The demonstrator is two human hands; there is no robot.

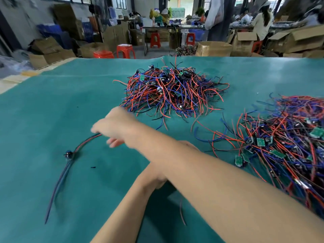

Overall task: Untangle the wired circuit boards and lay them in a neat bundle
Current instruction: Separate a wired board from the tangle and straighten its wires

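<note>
Head view: no legible brand, label or writing anywhere. Green table mat (52,106), smooth and slightly glossy, far edge rippled; broad bare stretch on its left half. Right hand (115,125) reaches across to the left, blurred; fingers seem to pinch the upper end of a wired circuit board (70,154), red, blue and black leads curving from the hand down to a small dark component on the mat, then trailing toward the near left. Left hand (154,176) mostly hidden beneath the right forearm; cannot tell whether it holds anything, though a thin reddish wire (182,213) hangs blurred just below it. Tangled heap (173,90) of red, blue and black wires with small green boards lies mid-table, beyond the right hand. Second, flatter pile (284,141) spreads to the right edge, green rectangular boards showing. Behind the table: cardboard boxes (213,48), red plastic stools (125,50)
</note>
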